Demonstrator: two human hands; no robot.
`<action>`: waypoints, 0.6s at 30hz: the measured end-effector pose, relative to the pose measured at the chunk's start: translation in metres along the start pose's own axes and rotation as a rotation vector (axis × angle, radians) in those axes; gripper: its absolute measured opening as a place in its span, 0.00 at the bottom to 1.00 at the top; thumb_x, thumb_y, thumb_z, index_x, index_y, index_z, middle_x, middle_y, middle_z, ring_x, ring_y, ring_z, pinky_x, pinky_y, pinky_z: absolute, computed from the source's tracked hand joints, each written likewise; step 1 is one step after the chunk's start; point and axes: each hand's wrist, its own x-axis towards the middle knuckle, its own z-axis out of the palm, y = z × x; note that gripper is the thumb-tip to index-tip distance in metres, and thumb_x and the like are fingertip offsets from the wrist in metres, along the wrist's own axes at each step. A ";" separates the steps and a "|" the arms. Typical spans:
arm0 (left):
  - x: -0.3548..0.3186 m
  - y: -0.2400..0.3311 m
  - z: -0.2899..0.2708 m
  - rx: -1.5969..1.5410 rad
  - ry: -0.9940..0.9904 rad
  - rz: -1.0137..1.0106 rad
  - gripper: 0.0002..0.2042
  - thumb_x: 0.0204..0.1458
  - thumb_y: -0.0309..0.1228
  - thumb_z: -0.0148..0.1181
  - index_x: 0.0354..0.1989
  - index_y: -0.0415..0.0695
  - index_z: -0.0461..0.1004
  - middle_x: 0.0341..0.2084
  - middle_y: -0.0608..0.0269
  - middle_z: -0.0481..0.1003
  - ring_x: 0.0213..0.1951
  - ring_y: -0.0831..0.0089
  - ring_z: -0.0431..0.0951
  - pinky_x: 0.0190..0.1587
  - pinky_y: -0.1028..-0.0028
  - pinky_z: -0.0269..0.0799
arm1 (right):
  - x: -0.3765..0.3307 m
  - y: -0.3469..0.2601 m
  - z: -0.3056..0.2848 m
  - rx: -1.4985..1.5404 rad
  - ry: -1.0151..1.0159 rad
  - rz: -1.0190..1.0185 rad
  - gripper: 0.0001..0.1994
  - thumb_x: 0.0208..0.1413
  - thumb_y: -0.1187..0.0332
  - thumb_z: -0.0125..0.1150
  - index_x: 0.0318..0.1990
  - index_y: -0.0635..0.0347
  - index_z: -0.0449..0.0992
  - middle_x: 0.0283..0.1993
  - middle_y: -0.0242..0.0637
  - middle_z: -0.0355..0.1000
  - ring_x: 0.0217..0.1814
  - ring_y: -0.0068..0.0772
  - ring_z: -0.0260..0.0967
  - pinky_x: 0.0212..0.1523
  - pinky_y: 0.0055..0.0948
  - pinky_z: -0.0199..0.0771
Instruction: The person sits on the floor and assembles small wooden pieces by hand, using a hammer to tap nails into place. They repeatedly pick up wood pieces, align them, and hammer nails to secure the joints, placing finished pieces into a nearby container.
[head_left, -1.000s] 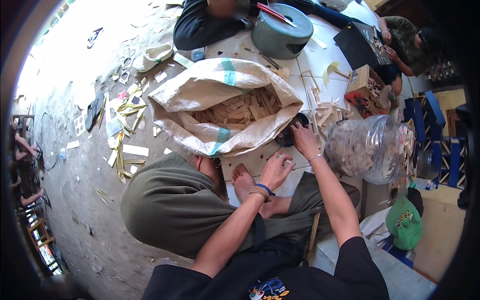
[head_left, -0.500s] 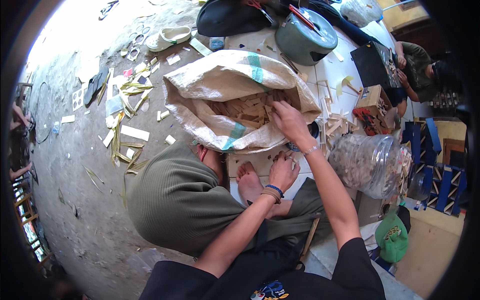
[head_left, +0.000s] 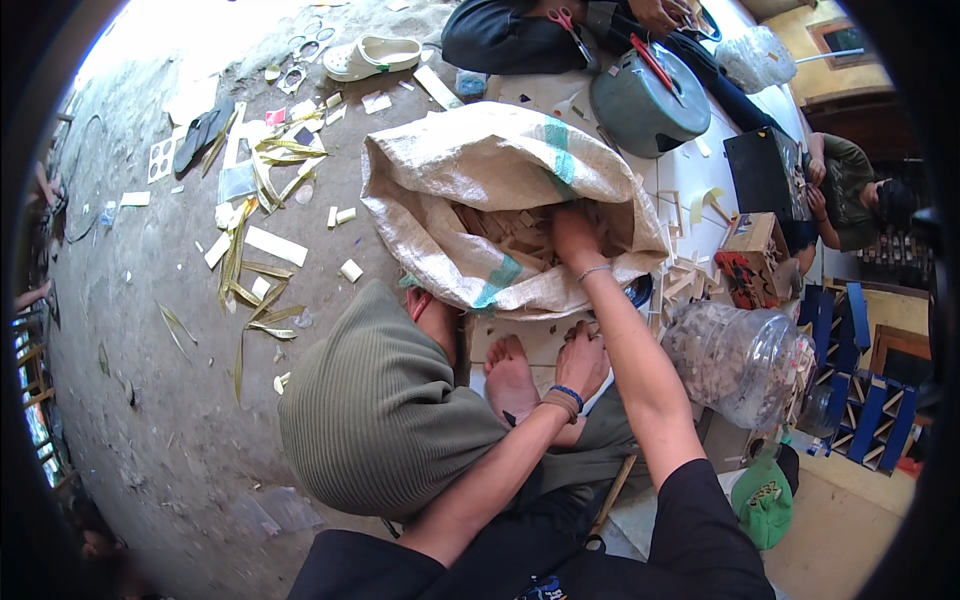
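Observation:
A white woven sack (head_left: 440,150) with green stripes lies in front of me, its mouth gaping and wood pieces (head_left: 500,228) inside. My right hand (head_left: 574,236) reaches into it; the fingers are hidden among the pieces and shadow. Just below the sack's near edge, beside my bare foot (head_left: 511,378), my left hand (head_left: 583,362) hangs with its fingers curled. What it holds, if anything, is too small to make out.
Right of the sack stand small wooden frames (head_left: 690,278), a clear plastic jar (head_left: 735,360) of wood pieces and a cardboard box (head_left: 752,258). A grey-green upturned tub (head_left: 650,105) carries a red-handled tool. Co-workers sit beyond. Scraps and a white clog (head_left: 372,58) lie on the left floor.
My right hand has gone deeper into the sack, so its fingers no longer show. My left hand remains beside my foot. The whole view has shifted slightly.

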 end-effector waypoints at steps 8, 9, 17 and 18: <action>0.000 -0.001 0.001 0.028 0.085 0.095 0.23 0.55 0.30 0.60 0.60 0.40 0.77 0.48 0.48 0.69 0.52 0.48 0.73 0.51 0.52 0.75 | -0.051 0.021 -0.028 0.677 0.185 -0.035 0.18 0.61 0.66 0.67 0.56 0.64 0.77 0.47 0.44 0.82 0.49 0.38 0.81 0.50 0.37 0.79; 0.001 -0.003 0.002 0.024 0.078 0.119 0.23 0.55 0.29 0.60 0.61 0.40 0.77 0.49 0.48 0.70 0.53 0.49 0.73 0.52 0.52 0.75 | -0.061 0.024 -0.036 0.847 0.098 0.037 0.20 0.62 0.66 0.71 0.58 0.62 0.77 0.44 0.34 0.82 0.47 0.23 0.78 0.49 0.27 0.76; 0.008 -0.014 -0.001 -0.025 0.111 0.184 0.20 0.56 0.28 0.61 0.59 0.42 0.77 0.49 0.44 0.74 0.48 0.45 0.78 0.53 0.51 0.75 | -0.193 0.050 -0.071 1.427 0.061 0.090 0.16 0.67 0.67 0.67 0.59 0.59 0.78 0.46 0.28 0.80 0.44 0.15 0.72 0.46 0.19 0.73; 0.009 -0.014 -0.003 -0.039 0.101 0.183 0.19 0.56 0.27 0.62 0.57 0.43 0.77 0.48 0.44 0.75 0.48 0.45 0.79 0.52 0.51 0.76 | -0.204 0.056 -0.069 1.402 0.105 0.128 0.16 0.67 0.67 0.67 0.60 0.59 0.78 0.45 0.28 0.80 0.44 0.14 0.71 0.45 0.19 0.72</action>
